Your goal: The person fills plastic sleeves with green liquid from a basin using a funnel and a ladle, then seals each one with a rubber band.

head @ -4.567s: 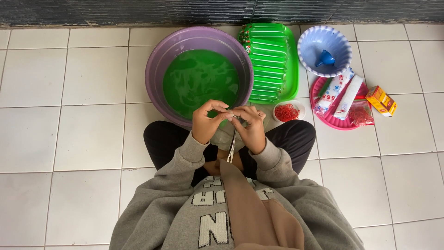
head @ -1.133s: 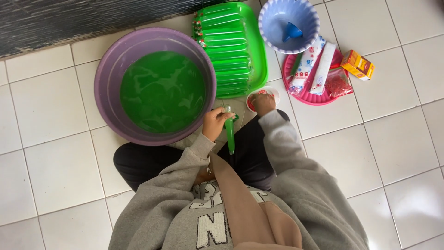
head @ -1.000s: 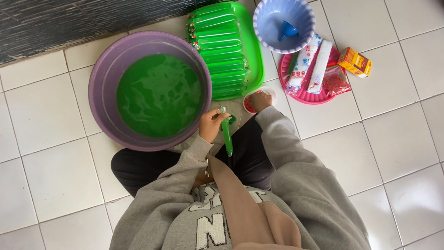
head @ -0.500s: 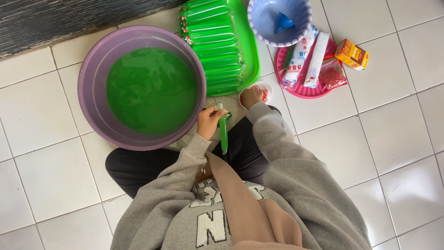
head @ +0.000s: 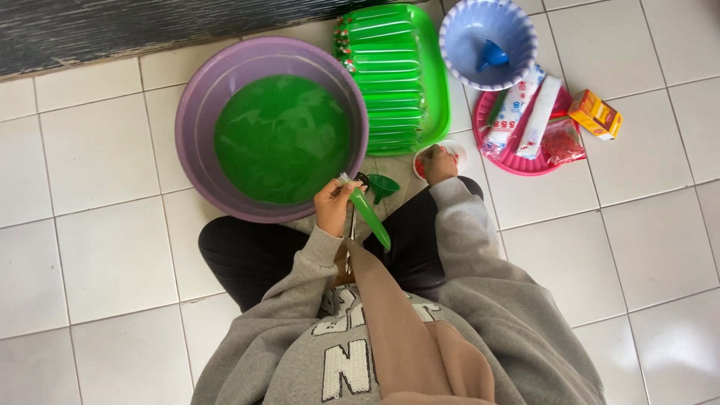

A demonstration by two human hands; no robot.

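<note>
Fingers of the left hand [head: 332, 206] grip a slim green-filled plastic tube [head: 369, 214] by its top, just beside the purple basin [head: 196, 161] of green liquid. The right hand [head: 439, 161] reaches into a small white bowl [head: 454, 149] on the tiled floor [head: 97, 247], fingers pinched narrow; whether it holds anything cannot be told.

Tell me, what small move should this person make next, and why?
Probably pick a tie from the small white dish and bring it to the filled green tube bag. The right hand reaches into that dish while the left hand pinches the bag's open top.
</note>
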